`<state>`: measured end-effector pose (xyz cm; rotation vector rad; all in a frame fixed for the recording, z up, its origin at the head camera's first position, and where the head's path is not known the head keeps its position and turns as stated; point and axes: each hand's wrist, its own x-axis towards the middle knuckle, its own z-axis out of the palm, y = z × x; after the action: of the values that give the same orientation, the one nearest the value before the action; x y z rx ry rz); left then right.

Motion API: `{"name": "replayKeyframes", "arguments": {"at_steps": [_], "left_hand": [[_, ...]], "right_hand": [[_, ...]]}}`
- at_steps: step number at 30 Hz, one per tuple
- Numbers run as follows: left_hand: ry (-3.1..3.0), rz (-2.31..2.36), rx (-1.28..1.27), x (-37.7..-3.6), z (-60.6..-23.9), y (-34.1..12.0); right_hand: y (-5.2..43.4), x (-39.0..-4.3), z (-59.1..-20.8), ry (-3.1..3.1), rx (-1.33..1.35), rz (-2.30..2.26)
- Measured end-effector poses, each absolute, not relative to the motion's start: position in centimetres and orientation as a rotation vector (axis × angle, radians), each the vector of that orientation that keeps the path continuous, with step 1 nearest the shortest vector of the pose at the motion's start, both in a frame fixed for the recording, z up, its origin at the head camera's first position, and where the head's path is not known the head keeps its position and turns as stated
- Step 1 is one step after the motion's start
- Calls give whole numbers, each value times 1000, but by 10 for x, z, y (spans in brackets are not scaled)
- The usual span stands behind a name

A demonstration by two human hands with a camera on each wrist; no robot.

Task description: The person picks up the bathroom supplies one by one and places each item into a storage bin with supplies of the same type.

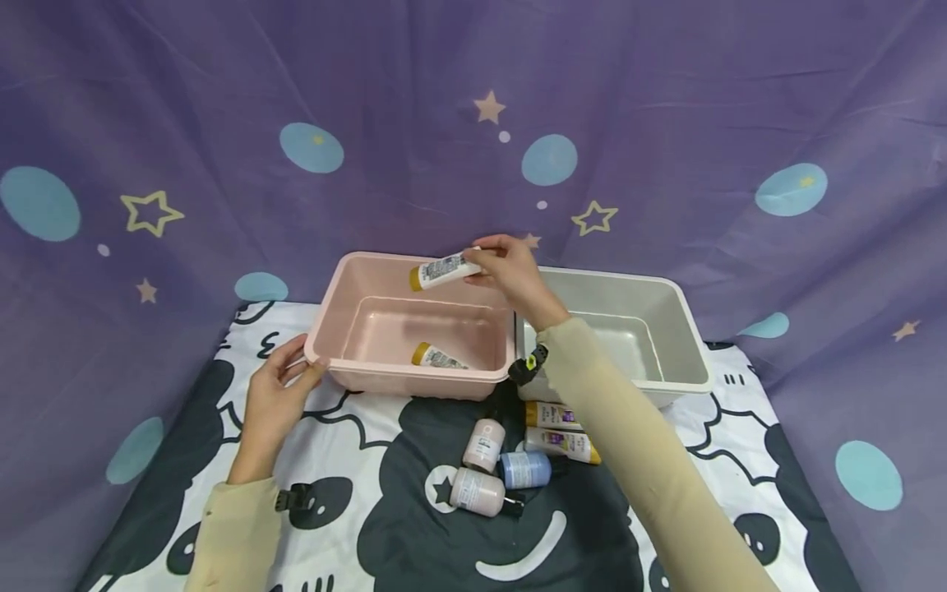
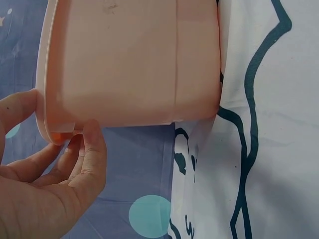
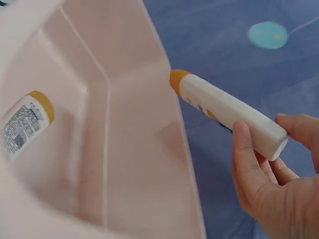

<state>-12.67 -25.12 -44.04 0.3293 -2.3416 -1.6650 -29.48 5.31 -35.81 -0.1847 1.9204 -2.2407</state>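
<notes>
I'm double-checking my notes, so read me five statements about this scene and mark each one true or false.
1. The right hand holds a white bottle with a yellow cap. True.
2. The left hand rests inside the gray bin. False: it grips the rim of the pink bin.
3. Another yellow-capped bottle lies inside the pink bin. True.
4. The blue bottle is in the pink bin. False: it lies on the cloth.
5. In the head view, the gray bin is right of the pink bin. True.
</notes>
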Motion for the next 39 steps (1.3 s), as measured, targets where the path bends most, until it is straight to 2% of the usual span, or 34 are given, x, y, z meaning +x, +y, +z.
{"name": "replayKeyframes", "arguments": {"at_steps": [11,20,29,39], "left_hand": [[-2350,-1641,280,-130,-437,-248],[-2332,-1659,255,-129,-438,-247],[-2341,-1659,285,-126,-438,-250],[-2362,-1648,310,-124,-438,-251]], "right_hand": [[45,-309,-371,2124,-98,-2026],[54,-303,-359,2086,-45,-2181],[94,-254,-330,2043,-317,-2342],[162,-180,-358,2204,-350,-2296]]}}
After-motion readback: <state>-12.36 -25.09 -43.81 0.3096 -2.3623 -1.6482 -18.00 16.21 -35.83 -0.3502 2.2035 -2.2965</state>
